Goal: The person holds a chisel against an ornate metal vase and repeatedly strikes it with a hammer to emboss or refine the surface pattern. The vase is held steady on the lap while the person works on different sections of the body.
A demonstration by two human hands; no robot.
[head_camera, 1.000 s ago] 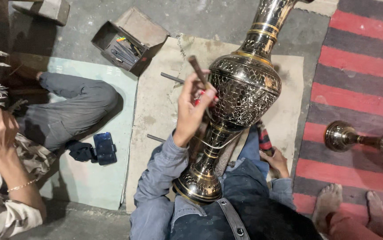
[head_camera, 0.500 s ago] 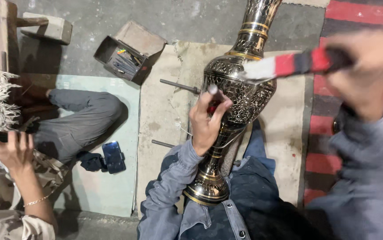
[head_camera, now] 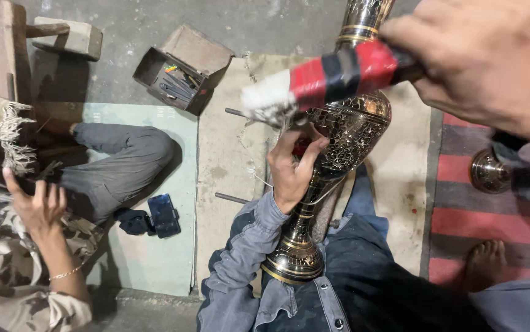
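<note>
A tall brass vase with fine engraved patterning leans across my lap, its round foot towards me. My left hand rests on the vase's belly. Its fingers are pinched on a small rod tool with a red part, whose top is hidden. My right hand is raised close to the camera, shut on a tool wrapped in red and black tape. The tool's white frayed end hangs just above my left hand.
Another person sits at the left with a raised hand and grey trousers. A dark phone lies on the pale green mat. An open box of small tools stands behind. A second brass piece and a bare foot are on the red striped mat.
My right hand has risen from beside the vase to close before the camera, bringing the taped tool over the vase. My left hand stays on the vase's belly.
</note>
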